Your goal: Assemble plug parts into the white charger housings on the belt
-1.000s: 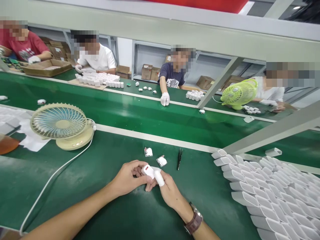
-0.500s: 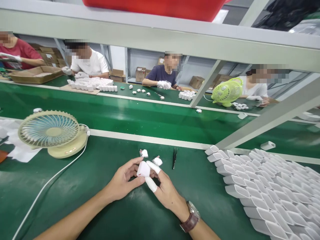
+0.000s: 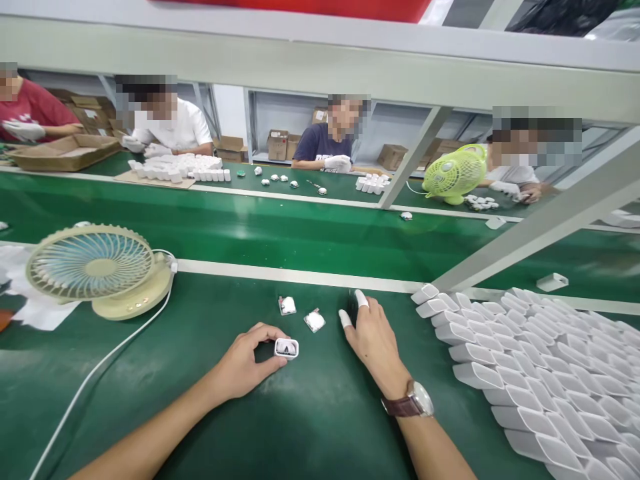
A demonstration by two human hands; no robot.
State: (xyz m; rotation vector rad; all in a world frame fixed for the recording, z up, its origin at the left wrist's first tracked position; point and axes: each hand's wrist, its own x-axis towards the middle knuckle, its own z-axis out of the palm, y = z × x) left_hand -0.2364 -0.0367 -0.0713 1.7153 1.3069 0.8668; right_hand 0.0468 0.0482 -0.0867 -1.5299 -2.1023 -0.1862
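My left hand (image 3: 243,363) grips a small white plastic housing (image 3: 295,357) between thumb and fingers. Its open end faces me, and a dark and whitish part shows inside. Farther right, my right hand (image 3: 374,337) has white finger cots on thumb and index finger. These close around dark tweezers (image 3: 353,305), partly hidden by the fingers, at the green table's surface. Between and beyond the hands lie two small white parts: one (image 3: 287,305) on the left, another (image 3: 315,321) nearer the right hand.
Many white hollow housings (image 3: 545,393) stand in rows at right. A beige fan (image 3: 100,267) with a white cable (image 3: 107,360) is at left. Past a pale ledge (image 3: 295,277) runs a green strip (image 3: 280,233); several co-workers sit beyond. A slanted post (image 3: 525,227) rises at right.
My right hand has left the housing and moved right to the tweezers. In my left hand, the housing has turned so that its open end now shows.
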